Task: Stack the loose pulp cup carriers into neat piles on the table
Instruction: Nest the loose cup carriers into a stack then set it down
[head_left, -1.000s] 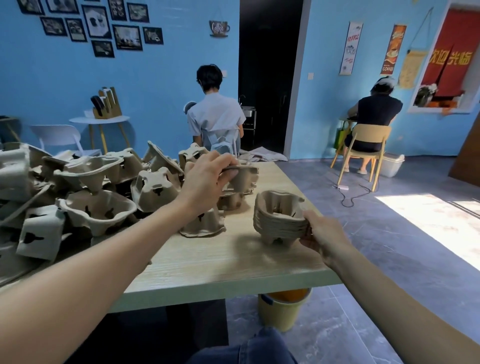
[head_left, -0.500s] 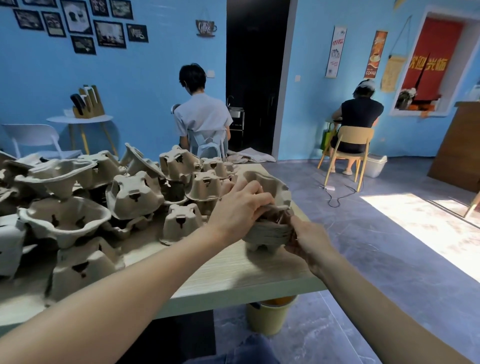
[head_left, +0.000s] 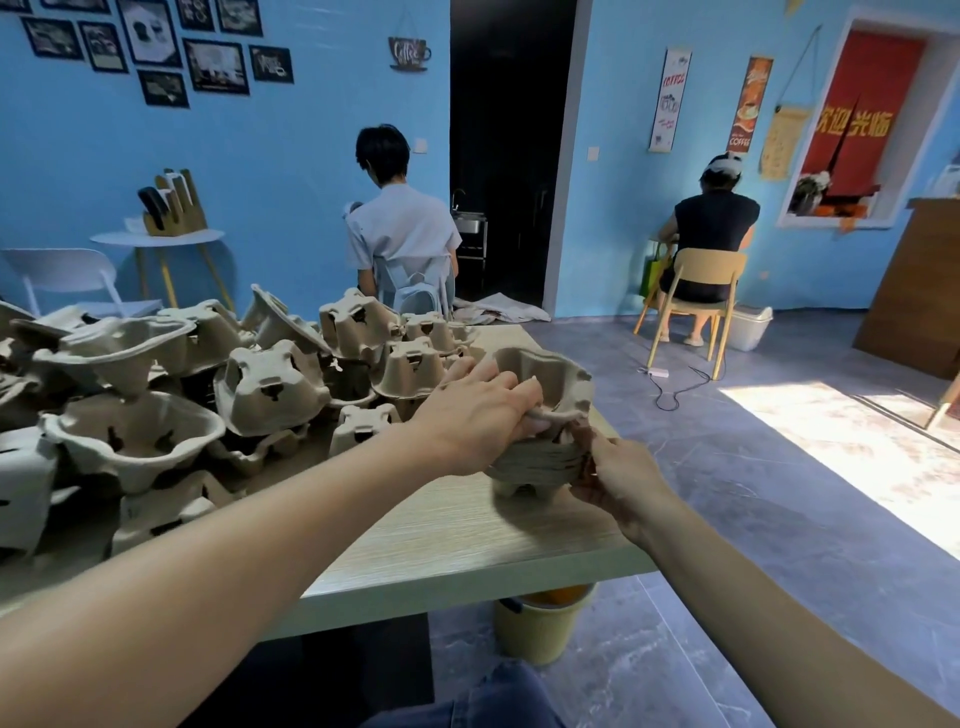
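The stack of carriers (head_left: 535, 460) stood near the right front corner of the wooden table (head_left: 467, 540), and everything else is placed from it. Directly on top of that stack sat a single carrier (head_left: 556, 384), cups upward and tilted, its near rim lower than its far rim, not fully nested. The left hand (head_left: 475, 415) lay over the stack's left side, with its fingers curled across the near rim of the top carrier, gripping it; the fingertips dipped just inside the rim. The right hand (head_left: 615, 475) was at the stack's right side, touching it, thumb and fingers pinching the layered edges about halfway up. How firmly that pinch closed was hard to judge, since the fingers were partly turned away from the camera. To the left of the stack, covering most of the tabletop, lay a jumble of loose carriers (head_left: 270, 395), some upside down, some upright, several leaning on one another. Below the stack, under the table's edge, stood a yellow bucket (head_left: 540, 629). Well beyond the stack, two people sat with their backs turned, one on a wooden chair (head_left: 701, 291) against the blue wall.
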